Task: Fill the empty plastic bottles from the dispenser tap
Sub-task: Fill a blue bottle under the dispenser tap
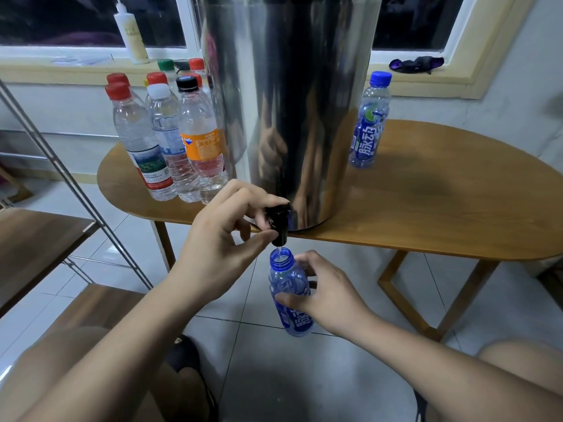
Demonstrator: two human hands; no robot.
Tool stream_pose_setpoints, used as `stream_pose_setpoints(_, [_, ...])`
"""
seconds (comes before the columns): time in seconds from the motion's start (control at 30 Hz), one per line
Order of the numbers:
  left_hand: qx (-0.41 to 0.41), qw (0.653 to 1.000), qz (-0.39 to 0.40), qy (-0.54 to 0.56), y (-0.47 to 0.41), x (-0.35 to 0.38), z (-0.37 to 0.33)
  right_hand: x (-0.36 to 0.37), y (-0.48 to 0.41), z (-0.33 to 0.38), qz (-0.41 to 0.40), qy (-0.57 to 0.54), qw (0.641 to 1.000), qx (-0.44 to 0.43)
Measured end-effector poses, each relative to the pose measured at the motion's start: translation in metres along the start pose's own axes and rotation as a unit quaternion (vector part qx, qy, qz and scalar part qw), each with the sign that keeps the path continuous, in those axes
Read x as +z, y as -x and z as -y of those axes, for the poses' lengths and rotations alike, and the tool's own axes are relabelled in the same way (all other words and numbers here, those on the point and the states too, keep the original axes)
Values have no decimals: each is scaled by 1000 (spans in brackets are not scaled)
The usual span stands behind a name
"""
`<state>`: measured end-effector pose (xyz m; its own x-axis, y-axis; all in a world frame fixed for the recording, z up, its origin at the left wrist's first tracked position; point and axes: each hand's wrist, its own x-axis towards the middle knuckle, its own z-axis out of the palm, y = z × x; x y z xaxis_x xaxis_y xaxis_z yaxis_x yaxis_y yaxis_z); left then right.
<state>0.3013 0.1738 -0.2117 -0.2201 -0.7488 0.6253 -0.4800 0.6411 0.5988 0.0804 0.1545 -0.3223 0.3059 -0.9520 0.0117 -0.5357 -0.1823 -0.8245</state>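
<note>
The uncapped blue bottle, at lower centre of the frame, is gripped round its body by the right hand, its long axis near upright and its mouth directly below the black tap, which is pinched by the left hand.

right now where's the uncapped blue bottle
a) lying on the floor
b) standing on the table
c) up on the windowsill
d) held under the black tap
d: the right hand holds the uncapped blue bottle below the table edge, its open mouth directly under the black tap, which the left hand pinches.
</note>
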Motion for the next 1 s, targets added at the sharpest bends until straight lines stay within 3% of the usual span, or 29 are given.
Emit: stream_pose_setpoints(1.0, [-13, 999, -41, 24, 3, 13, -4, 7, -6, -5, 8, -2, 1000, -11])
